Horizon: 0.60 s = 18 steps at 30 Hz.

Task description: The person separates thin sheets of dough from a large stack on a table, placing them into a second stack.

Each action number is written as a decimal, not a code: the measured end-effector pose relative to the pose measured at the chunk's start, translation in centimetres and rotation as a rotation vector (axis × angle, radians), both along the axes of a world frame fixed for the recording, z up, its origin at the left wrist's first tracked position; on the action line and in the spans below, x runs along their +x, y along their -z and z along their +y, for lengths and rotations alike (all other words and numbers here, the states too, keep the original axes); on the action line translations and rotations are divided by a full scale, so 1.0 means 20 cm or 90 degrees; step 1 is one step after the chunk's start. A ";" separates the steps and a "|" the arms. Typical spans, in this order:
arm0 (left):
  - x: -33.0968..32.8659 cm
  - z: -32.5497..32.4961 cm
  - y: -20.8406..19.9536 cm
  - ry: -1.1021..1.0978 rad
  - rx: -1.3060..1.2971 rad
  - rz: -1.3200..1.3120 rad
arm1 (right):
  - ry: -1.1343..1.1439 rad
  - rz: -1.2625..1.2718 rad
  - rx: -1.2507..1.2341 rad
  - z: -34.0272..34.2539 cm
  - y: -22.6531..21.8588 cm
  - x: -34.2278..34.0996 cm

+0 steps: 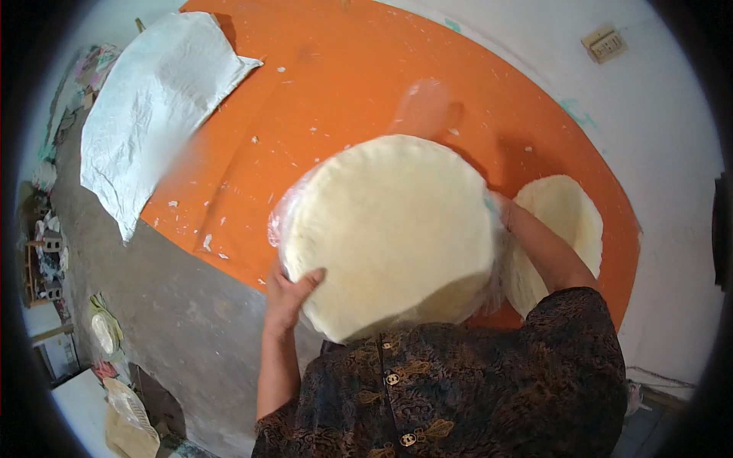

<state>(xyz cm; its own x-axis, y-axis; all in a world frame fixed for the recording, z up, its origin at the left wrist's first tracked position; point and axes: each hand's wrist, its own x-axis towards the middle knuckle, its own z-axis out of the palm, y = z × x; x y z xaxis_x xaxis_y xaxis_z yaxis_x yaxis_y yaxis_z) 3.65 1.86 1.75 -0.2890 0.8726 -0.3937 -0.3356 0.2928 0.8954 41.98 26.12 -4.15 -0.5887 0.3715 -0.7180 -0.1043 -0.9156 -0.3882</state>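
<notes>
We see the round cream slab point(393, 229) before our dark patterned shirt point(473, 382), at the near side of the orange table point(336, 84). Our left hand point(290, 298) grasps its left rim, thumb on top; our right hand point(501, 209) meets the right rim, its grip hidden: we cannot tell.

A small workshop, or a workroom in a home, is suggested; which cannot be told. The orange tabletop point(336, 84) across the centre is strewn with pale scraps point(207, 243), bare grey floor point(221, 351) is seen at lower left, clutter point(47, 244) is heaped along the left edge, and a white wall point(672, 153) is fitted with an outlet point(605, 44) at upper right.
</notes>
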 end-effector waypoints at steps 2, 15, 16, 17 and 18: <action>-0.06 -0.03 0.16 -0.029 -0.047 -0.096 | 0.079 0.018 0.006 -0.13 0.02 0.01; 0.19 -0.63 0.41 -0.210 -0.012 0.103 | 0.256 -0.362 0.396 -1.13 -0.11 -0.12; 0.18 -0.64 0.43 -0.207 -0.012 0.099 | 0.277 -0.274 0.326 -1.18 -0.06 -0.07; 0.15 -0.66 0.42 -0.090 -0.069 0.083 | 0.291 -0.177 0.251 -1.22 -0.05 -0.08; 0.12 -0.67 0.42 0.026 -0.126 0.065 | 0.287 -0.174 0.247 -1.26 -0.05 -0.10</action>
<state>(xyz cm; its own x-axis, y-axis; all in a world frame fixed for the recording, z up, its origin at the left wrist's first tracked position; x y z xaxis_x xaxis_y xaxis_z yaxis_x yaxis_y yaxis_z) 6.13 -11.53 -6.57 -0.3020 0.7931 -0.5290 -0.2296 0.4781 0.8478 40.08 0.94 -3.20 -0.1299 0.8014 -0.5839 -0.2959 -0.5934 -0.7486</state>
